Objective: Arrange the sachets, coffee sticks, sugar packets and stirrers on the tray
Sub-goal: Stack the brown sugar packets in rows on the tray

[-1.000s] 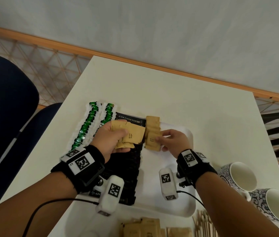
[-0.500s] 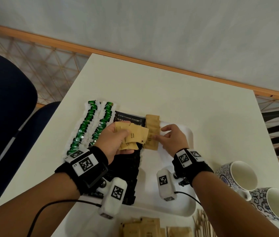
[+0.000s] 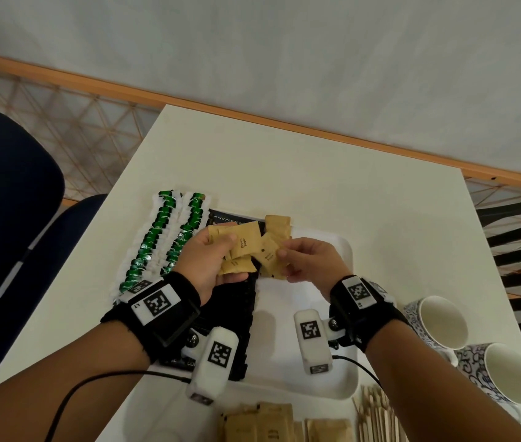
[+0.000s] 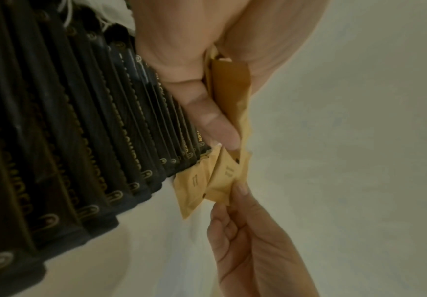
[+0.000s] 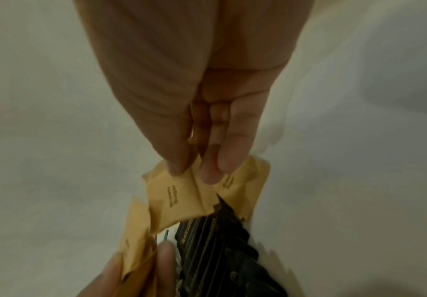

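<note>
- Head view: a white tray (image 3: pixel 332 374) sits on the pale bench (image 3: pixel 300 173), and both hands work above the tray's far half.
- The left hand (image 3: pixel 206 260) grips a fan of brown sugar packets (image 3: pixel 237 247), thumb on top and fingers (image 4: pixel 217 124) curled underneath, clamped on the bundle.
- The right hand (image 3: pixel 312 260) pinches one or two sugar packets from that fan (image 3: pixel 270 258) between thumb and fingers (image 5: pixel 222 160); these packets touch the left hand's bundle.
- A few more brown packets (image 3: pixel 278 224) lie at the tray's far edge, just beyond the hands.
- Black coffee sticks (image 3: pixel 237 314) lie in a tight overlapping row along the tray's left part, beneath the left hand.
- Green-and-white sachets (image 3: pixel 163 234) stand in two rows on the bench, just beside the tray's left edge.
- More brown packets (image 3: pixel 262 422) and wooden stirrers (image 3: pixel 377 419) lie on the bench off the tray's near edge.
- Two patterned cups (image 3: pixel 441 323) stand on the bench to the right of the tray.
- A dark blue chair (image 3: pixel 7 199) stands to the left of the bench.
</note>
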Tool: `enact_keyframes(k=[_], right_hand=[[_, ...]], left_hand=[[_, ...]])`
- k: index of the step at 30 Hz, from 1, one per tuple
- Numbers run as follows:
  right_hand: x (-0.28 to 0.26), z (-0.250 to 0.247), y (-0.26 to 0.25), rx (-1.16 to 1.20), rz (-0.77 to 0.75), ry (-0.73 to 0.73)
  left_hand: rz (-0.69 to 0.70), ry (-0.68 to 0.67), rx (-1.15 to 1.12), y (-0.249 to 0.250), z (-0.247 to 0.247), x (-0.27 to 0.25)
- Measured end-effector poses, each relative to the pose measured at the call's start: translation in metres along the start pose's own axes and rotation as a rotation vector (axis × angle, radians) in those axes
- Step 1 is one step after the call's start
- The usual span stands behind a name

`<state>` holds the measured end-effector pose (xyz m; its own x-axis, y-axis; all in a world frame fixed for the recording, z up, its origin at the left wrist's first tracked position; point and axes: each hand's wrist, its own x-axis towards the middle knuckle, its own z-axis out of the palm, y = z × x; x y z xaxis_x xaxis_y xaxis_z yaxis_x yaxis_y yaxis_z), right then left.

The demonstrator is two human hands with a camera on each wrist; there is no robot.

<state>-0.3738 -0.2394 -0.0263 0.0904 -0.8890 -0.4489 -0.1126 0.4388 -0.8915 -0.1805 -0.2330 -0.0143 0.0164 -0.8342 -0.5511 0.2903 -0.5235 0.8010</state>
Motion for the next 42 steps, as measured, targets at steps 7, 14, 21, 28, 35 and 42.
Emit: enact_keyframes(k=[7, 14, 21, 28, 35, 42], right_hand=[[-0.004, -0.003, 0.010, 0.086, 0.080, 0.075], [-0.008, 0.000, 0.018, -0.162, 0.113, 0.181], [-0.009, 0.005, 0.023, -0.288, 0.163, 0.229], [-0.003, 0.006, 0.023, -0.561, 0.155, 0.199], [-0.003, 0.006, 0.018, -0.603, 0.152, 0.172], [-0.009, 0.011, 0.009, -0.366, -0.040, 0.231]], left_hand=[[0.004, 0.035, -0.029, 0.000, -0.003, 0.001], [-0.002, 0.023, -0.028, -0.002, -0.001, -0.001], [-0.007, 0.023, -0.038, 0.000, -0.004, -0.002], [-0.013, 0.017, -0.041, 0.002, -0.004, -0.002], [-0.026, 0.008, -0.012, 0.000, 0.001, -0.003], [-0.023, -0.033, 0.037, -0.003, 0.006, -0.009]])
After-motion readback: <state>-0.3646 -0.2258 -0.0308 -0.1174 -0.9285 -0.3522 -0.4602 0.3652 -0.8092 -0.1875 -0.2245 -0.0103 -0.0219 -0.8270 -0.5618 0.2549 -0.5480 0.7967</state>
